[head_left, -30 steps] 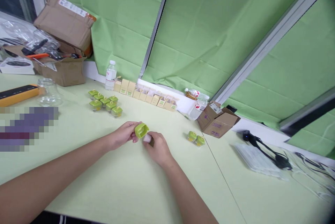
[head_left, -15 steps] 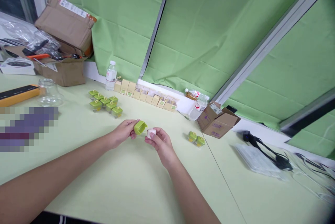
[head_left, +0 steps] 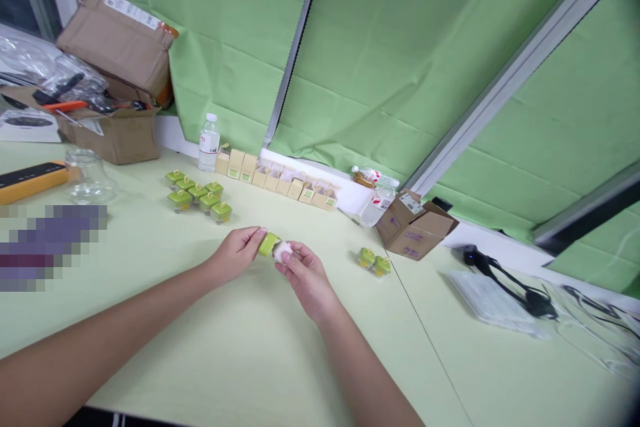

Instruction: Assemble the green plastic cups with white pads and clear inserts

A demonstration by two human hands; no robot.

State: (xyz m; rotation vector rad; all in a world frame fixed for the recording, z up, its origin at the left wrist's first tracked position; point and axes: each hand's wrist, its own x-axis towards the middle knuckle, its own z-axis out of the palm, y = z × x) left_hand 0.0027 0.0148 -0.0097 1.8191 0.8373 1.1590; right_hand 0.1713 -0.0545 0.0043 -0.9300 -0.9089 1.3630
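Note:
Between the fingertips of my left hand [head_left: 236, 255] is a small green plastic cover [head_left: 269, 244], tilted, with its open side toward the right. My right hand [head_left: 309, 279] pinches a small rounded white piece [head_left: 281, 252] against the cover's opening. The two parts touch or slightly overlap; the exact fit is too small to make out. Beyond my left hand stand several small green-lidded containers [head_left: 208, 200] with clear bottoms and ring-like tops. Two more green-lidded containers [head_left: 382, 265] sit to the right of my right hand.
Small cream boxes [head_left: 271, 180] form a row along the wall, beside a water bottle [head_left: 209, 142]. Cardboard boxes [head_left: 416, 227] stand right and far left. A glass jar [head_left: 89, 177], an orange-black bar [head_left: 33, 182] and a black headset [head_left: 505, 284] lie around the table [head_left: 240, 360].
My right hand has brought the white piece leftward against the green cover, closing the gap between them. The cover has turned slightly in my left hand. The view has shifted a little.

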